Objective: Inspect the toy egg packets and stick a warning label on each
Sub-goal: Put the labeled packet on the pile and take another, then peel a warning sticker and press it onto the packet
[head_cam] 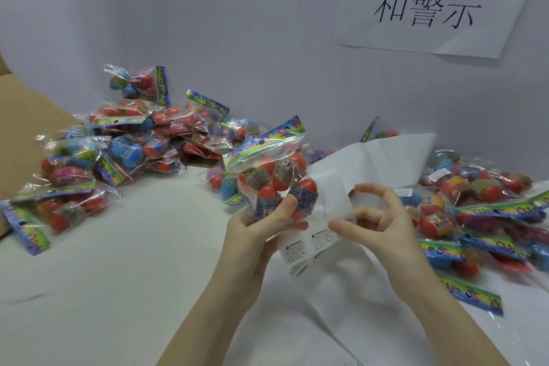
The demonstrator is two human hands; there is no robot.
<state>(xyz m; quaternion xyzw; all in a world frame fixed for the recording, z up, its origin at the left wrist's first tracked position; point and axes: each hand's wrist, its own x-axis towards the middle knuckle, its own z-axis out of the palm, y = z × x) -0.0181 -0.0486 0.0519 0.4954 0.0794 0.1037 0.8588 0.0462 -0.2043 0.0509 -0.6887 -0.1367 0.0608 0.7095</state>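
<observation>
Left hand (261, 226) grips egg packet (273, 175); right hand (377, 223) pinches label sheet (309, 244).

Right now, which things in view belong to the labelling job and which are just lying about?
In the job:
- left hand gripping a toy egg packet
- right hand pinching the warning label sheet
- packet pile at left
- packet pile at right

Lying about:
- paper sign on the wall
- cardboard at left

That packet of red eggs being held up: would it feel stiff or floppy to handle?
Probably floppy: the packet is thin, crinkled clear film, gripped by the left hand. Its glossy surface looks slippery. The round eggs inside would likely shift about, though the bag should stop them rolling off.
</observation>
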